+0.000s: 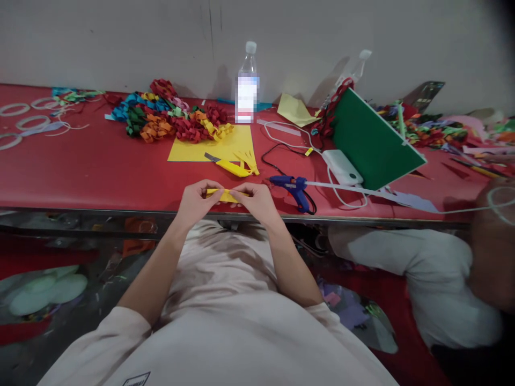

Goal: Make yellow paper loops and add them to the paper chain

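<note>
My left hand (196,201) and my right hand (257,202) meet at the near edge of the red table (100,171). Both pinch a narrow yellow paper strip (226,194) that runs between them, fingers closed on its ends. Just beyond lies a yellow utility knife (227,165) next to several cut yellow strips (249,160) on a yellow paper sheet (219,146). A blue glue gun (295,189) lies right of my right hand.
A pile of folded coloured paper chains (169,118) and a water bottle (247,86) stand at the back. A green board (372,142) leans at right, beside a white power bank (341,167) with cables. Another person in white sleeves (422,268) sits at my right.
</note>
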### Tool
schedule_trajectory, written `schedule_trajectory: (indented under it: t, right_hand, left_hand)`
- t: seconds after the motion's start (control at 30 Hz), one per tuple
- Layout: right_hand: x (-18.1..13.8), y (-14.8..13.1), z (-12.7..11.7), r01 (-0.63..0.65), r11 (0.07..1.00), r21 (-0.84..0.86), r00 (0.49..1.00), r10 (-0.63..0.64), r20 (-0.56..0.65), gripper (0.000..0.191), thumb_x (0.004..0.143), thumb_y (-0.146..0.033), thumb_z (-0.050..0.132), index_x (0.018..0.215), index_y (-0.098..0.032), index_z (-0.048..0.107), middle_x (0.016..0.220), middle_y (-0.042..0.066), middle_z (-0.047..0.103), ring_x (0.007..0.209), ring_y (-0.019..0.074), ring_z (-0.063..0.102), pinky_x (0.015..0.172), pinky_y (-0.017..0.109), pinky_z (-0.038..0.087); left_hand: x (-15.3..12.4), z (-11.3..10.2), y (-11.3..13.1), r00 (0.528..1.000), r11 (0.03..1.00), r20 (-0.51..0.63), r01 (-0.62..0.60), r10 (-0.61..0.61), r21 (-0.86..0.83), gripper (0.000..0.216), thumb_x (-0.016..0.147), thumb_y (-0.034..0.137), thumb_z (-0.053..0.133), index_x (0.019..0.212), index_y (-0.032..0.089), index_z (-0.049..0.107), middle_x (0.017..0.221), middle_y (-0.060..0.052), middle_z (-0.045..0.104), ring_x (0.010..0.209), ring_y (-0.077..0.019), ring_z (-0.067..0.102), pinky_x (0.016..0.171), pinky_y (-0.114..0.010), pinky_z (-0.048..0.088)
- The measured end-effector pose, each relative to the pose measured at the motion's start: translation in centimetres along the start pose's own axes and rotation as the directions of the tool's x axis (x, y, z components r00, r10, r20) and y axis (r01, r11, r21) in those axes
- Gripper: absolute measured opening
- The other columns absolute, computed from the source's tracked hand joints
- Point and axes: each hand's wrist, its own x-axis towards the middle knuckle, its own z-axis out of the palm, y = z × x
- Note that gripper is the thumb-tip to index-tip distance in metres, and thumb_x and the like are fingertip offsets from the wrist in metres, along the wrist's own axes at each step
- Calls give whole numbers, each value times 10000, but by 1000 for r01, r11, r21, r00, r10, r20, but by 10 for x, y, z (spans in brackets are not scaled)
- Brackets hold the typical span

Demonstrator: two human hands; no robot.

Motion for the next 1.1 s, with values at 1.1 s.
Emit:
schedule_trajectory:
  t: [1.1]
  right_hand:
    - [-5,-3,-14,46,998,39,992,-50,117,392,800,-385,805,1137,-187,772,944,50,809,768,166,755,718,263,602]
  left_hand:
    - [-7,-3,6,996,998,82,-14,19,-62,444,776,514,823,998,133,768,843,-87,787,763,-212,763,740,-307,638]
